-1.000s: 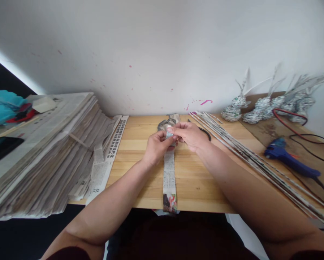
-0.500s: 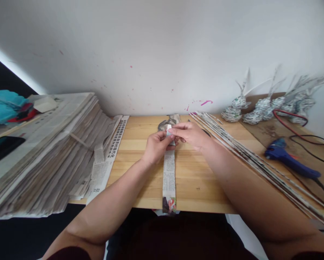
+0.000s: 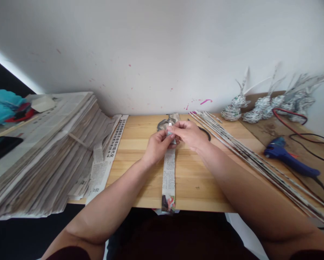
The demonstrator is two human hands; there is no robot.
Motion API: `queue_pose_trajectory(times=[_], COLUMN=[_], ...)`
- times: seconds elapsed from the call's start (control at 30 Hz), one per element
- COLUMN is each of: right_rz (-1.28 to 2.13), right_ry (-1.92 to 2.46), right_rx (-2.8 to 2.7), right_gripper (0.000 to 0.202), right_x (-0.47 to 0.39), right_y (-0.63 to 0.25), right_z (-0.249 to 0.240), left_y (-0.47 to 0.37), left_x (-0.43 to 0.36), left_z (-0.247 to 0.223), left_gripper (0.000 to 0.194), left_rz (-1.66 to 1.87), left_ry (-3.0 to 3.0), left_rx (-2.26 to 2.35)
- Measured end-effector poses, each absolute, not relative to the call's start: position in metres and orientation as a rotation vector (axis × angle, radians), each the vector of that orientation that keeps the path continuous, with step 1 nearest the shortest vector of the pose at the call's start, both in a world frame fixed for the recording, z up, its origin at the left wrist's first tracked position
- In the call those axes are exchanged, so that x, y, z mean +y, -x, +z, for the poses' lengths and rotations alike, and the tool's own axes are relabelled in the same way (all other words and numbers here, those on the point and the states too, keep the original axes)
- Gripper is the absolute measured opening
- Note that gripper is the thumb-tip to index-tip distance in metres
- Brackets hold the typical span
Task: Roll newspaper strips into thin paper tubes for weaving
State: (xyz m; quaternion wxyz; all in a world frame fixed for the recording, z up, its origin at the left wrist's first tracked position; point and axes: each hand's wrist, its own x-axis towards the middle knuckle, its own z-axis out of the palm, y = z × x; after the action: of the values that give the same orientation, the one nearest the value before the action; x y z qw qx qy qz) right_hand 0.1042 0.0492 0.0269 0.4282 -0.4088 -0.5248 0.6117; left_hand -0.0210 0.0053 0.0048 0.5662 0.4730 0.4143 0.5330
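Observation:
A long newspaper strip runs from the table's front edge up to my hands. My left hand pinches its upper part between thumb and fingers. My right hand is closed on the narrow top end of the same strip, its fingertips touching those of the left. Behind the hands lie grey-handled scissors, partly covered, and another piece of newspaper near the wall. A dark curved loop shows just right of my right hand.
On the left stands a tall newspaper stack with a phone and blue cloth on it. Thin rolled paper sticks lie along the right. Beyond them are a blue glue gun and woven paper gourd shapes.
My right hand has shifted slightly left, and its fingers now cover more of the strip's top end. More of the dark loop shows. My left hand stays nearly still.

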Motion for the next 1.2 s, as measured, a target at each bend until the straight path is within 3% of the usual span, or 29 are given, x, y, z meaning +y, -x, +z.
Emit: queue_pose_trajectory(times=[0.43,0.63,0.87,1.07,1.2], right_rz=[1.370,1.476,1.561,1.528,1.517], right_ry=[1.031,0.974,0.878,0.990,1.052], right_rx=[-1.310,-1.348,-1.664,-1.456,-1.388], right_gripper=[0.037,0.041,0.028,0.021,0.029], right_x=[0.046,0.049,0.059,0.056,0.051], right_y=[-0.101,-0.105,-0.124,-0.116,-0.107], right_z=[0.022,0.026,0.033,0.027,0.028], left_y=[0.021,0.024,0.028,0.027,0.027], left_x=[0.002,0.003,0.006,0.007,0.007], left_z=[0.008,0.007,0.007,0.004,0.002], left_gripper=[0.035,0.032,0.033,0.034,0.035], left_rz=[1.223,1.204,1.189,1.180,1.206], left_ry=[-1.011,-1.037,-1.037,-1.086,-1.123], left_rx=[1.041,0.990,1.002,1.011,1.046])
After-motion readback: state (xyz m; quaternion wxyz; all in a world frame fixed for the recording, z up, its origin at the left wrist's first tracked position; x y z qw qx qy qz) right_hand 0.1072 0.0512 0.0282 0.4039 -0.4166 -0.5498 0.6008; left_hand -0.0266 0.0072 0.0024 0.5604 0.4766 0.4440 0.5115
